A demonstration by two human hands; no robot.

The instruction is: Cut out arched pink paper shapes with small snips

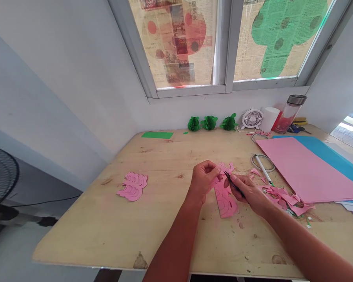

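My left hand [205,177] pinches a piece of pink paper [227,168] with curved, cut edges. In my right hand [244,187] is a small pair of dark scissors [234,184], its tips at the edge of that paper. The handles are mostly hidden by my fingers. Below both hands, a pink paper strip [227,205] with cut curves lies on the wooden table [164,231]; whether it joins the held piece I cannot tell. Off to the left, a stack of scalloped pink paper cutouts [133,186] rests on the tabletop.
Pink paper scraps [290,197] and a white pen [264,170] lie right of my hands, beside large pink sheets [314,168]. Along the back stand green paper ornaments [209,122], a small fan [252,118] and a bottle [290,113]. A green strip [157,135] lies back left.
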